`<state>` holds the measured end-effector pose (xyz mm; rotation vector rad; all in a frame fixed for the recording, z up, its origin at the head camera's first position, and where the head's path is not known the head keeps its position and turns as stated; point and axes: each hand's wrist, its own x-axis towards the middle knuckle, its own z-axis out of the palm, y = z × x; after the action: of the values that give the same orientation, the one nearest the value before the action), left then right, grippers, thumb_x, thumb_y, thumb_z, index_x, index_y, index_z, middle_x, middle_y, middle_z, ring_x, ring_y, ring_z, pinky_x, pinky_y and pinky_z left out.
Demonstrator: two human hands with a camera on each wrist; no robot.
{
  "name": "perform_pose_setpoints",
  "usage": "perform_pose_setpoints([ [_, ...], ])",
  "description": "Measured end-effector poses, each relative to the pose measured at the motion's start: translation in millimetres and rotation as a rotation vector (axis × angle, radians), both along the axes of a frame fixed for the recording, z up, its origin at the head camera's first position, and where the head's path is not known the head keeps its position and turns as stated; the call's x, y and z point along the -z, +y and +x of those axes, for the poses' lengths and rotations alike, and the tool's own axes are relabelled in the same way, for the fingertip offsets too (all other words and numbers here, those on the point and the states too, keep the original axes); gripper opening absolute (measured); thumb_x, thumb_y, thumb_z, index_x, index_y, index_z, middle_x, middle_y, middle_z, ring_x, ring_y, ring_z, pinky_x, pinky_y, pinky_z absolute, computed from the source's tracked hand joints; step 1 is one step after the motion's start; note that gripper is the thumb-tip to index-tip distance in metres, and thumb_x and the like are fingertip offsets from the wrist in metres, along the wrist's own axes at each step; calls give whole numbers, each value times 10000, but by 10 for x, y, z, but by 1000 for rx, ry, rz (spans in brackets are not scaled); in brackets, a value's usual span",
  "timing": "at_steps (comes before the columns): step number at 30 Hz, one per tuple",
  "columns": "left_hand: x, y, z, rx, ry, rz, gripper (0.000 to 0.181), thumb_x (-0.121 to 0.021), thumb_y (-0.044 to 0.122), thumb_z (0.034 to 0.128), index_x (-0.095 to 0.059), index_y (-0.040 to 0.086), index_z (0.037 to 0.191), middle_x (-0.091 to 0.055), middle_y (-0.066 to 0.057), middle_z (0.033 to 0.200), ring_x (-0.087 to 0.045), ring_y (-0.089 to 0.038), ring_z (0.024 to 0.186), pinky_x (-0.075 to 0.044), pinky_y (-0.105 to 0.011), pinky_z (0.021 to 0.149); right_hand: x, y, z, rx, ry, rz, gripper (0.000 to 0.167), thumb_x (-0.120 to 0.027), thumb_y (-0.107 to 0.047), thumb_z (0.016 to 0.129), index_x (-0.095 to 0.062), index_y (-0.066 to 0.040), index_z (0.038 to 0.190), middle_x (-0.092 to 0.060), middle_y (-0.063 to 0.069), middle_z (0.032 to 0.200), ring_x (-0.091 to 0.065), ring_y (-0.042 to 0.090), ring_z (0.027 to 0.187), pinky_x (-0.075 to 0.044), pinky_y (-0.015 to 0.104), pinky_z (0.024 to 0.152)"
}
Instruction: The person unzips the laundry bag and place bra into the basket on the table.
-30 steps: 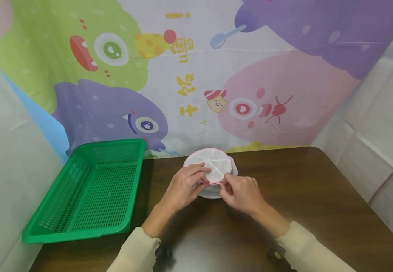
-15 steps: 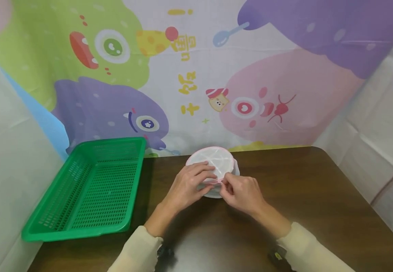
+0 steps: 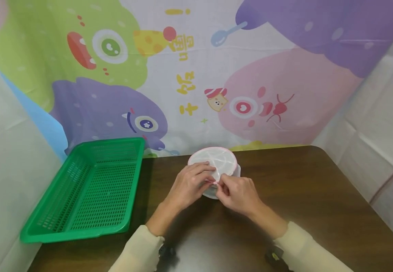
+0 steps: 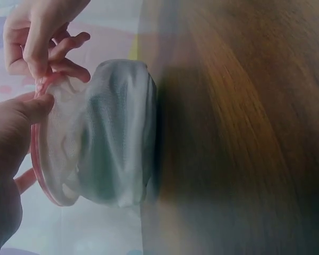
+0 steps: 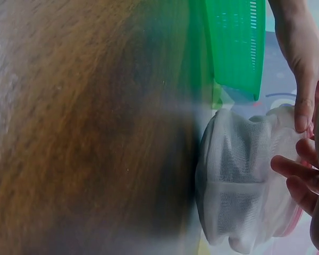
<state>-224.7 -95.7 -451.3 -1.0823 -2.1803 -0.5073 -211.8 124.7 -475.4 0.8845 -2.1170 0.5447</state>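
A round white mesh laundry bag point(image 3: 222, 158) with pink trim stands upright at the table's back edge. Its soft side point(image 4: 117, 133) is wrinkled; whether anything lies inside I cannot tell. My left hand point(image 3: 190, 185) lays its fingers over the lid, and its thumb and a finger pinch the pink edge at the front. Close beside it, my right hand point(image 3: 239, 193) pinches the same pink edge between thumb and forefinger. The left wrist view shows both sets of fingertips nearly meeting at the pink rim point(image 4: 36, 154). Any zipper pull is hidden by the fingers.
A green perforated plastic basket point(image 3: 104, 196) stands at the left of the brown wooden table point(image 3: 305, 211). Behind the table hangs a cartoon-printed cloth point(image 3: 189, 132). White cloth walls point(image 3: 383, 124) close off both sides.
My right hand has slid slightly left along the pink edge, closer to my left hand. The bag's top and my left fingers have shifted a little to the right.
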Motion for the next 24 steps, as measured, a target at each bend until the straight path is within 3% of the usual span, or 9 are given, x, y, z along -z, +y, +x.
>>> perform_pose_setpoints([
  [9, -12, -26, 5, -33, -12, -5, 191, -992, 137, 858, -863, 157, 998, -855, -2, 1243, -783, -256, 1309, -625, -429, 1124, 15, 62, -21, 7, -8, -3, 170, -771, -75, 797, -618, -151, 803, -581, -86, 593, -460, 4, 490, -337, 186, 478],
  [24, -8, -112, -11, -3, -62, 28, 183, -979, 90, 864, -852, 139, 987, -853, -9, 1241, -783, -269, 1306, -623, -456, 1132, 44, 179, -32, 24, -30, -38, 153, -777, -81, 809, -639, -148, 817, -589, -81, 592, -465, 1, 511, -334, 180, 490],
])
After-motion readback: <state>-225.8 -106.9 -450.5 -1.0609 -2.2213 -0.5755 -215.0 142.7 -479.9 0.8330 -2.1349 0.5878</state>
